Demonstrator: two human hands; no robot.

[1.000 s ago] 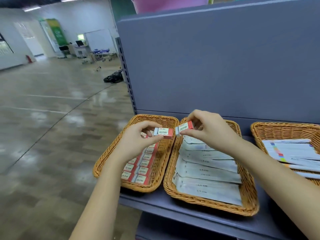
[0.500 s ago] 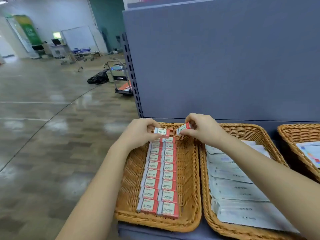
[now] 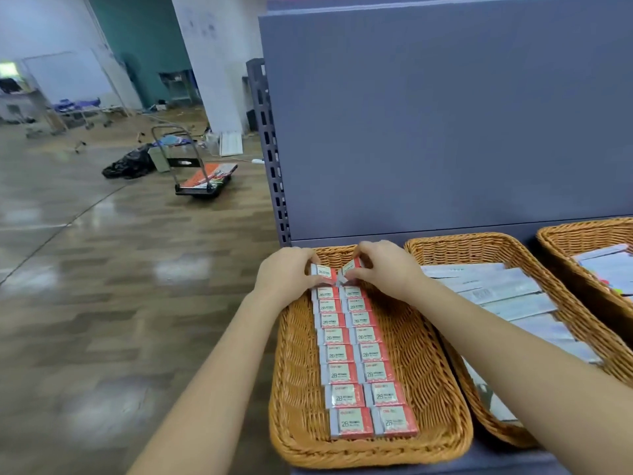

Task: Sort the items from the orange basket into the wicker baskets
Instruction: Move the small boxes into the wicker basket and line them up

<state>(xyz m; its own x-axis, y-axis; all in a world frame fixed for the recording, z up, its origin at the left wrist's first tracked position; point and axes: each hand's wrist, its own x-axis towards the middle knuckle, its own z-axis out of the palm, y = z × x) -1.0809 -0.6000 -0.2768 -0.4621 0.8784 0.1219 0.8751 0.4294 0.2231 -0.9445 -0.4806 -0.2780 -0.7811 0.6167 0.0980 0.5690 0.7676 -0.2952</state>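
left hand pinching small red-white eraser box | right hand pinching tilted second box | far edge of brown wicker basket | risk: tilted box is maybe landing crooked, disturbing rows

Every small red-and-white eraser box lined up in the wicker basket under my arms reads "2B" in dark print; the smaller lettering on each label is too blurred to read.
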